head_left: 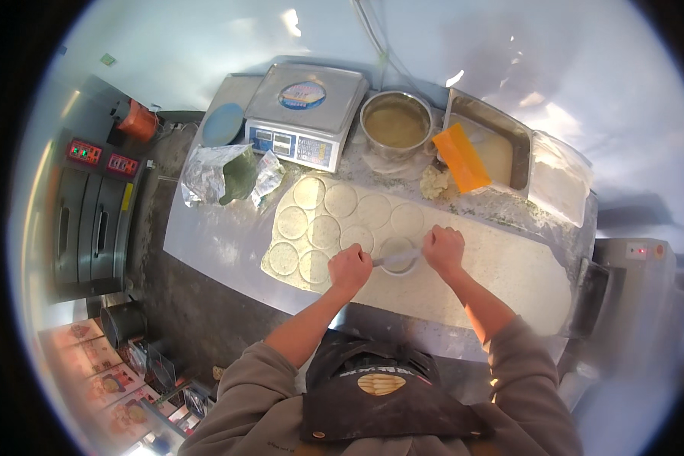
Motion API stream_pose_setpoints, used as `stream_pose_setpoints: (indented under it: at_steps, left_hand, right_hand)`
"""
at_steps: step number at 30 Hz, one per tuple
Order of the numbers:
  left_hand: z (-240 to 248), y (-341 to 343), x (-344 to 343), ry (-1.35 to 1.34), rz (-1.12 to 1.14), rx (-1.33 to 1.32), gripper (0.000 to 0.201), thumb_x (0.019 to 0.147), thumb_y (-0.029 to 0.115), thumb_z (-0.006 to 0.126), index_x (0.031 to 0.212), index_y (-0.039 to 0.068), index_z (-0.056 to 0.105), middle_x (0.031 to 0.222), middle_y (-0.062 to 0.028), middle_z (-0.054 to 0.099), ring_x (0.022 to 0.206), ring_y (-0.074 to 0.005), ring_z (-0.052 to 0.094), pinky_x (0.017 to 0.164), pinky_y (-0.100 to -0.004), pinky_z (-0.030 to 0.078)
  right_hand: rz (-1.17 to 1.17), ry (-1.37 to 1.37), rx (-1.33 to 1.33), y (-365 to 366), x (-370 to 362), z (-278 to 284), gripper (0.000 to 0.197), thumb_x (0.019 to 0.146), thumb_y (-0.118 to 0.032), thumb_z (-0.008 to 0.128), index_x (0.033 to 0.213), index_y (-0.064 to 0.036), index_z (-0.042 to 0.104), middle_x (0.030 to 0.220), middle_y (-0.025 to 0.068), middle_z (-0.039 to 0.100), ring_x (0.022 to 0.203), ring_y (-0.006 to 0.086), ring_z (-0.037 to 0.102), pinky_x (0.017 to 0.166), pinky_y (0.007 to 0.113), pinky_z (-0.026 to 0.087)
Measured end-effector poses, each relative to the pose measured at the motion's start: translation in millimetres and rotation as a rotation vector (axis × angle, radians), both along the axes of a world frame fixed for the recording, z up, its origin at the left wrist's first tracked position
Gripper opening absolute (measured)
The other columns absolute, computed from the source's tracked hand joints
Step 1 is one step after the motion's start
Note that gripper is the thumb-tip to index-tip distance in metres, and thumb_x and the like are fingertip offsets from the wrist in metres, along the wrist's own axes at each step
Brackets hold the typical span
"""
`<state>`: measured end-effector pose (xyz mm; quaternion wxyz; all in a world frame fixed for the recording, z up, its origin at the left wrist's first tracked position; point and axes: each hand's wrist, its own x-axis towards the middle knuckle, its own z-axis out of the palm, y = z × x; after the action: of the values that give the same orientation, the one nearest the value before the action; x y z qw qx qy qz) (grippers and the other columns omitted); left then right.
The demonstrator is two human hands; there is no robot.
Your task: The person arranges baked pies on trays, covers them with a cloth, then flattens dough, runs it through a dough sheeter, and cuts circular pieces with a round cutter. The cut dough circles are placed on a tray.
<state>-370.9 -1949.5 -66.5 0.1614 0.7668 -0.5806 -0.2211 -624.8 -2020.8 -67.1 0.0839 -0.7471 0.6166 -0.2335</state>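
Note:
A wide, flat sheet of pale dough (pixel 501 277), flecked with small specks, lies across the table. Its left part bears several round cuts, among them a dough circle (pixel 324 232). Over the sheet, a round dough cutter (pixel 397 266) rests at the end of the lower row of circles, with a bar-like handle across its top. My left hand (pixel 349 271) is closed around the left end of that handle. At the other end my right hand (pixel 443 249) is closed too, its grip partly hidden by the fingers.
Behind the dough stand a digital scale (pixel 304 106), a steel pot (pixel 395 125) and a steel tray (pixel 501 148). An orange scraper (pixel 461 158) leans beside a dough lump (pixel 434 182). Crumpled foil bag (pixel 216 175) lies far left. An oven (pixel 91 228) stands left, a machine (pixel 634 281) right.

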Motion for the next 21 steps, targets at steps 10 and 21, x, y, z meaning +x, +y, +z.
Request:
stream_pose_setpoints:
  at_steps: [10,21]
  left_hand:
    - [-14,-1,9,-0.045,0.005,0.009,0.021,0.091,0.024,0.061,0.079,0.007,0.066,0.075,-0.0202,0.072,0.071,-0.0435,0.071,0.065,-0.0566,0.055]
    - [-28,-21,16,-0.099,-0.069,0.103,0.022,0.091,0.026,0.059,0.081,0.007,0.067,0.078,-0.0195,0.073,0.075,-0.0432,0.073,0.069,-0.0592,0.056]
  right_hand:
    - [-0.007,0.018,0.038,3,10,-18,0.017,0.086,-0.018,0.067,0.073,-0.0074,0.064,0.067,0.0174,0.062,0.069,0.0388,0.062,0.069,0.053,0.047]
    - [-0.032,0.064,0.140,2,11,-34,0.021,0.086,-0.023,0.065,0.072,-0.0076,0.065,0.066,0.0175,0.062,0.067,0.0392,0.062,0.069,0.053,0.046]
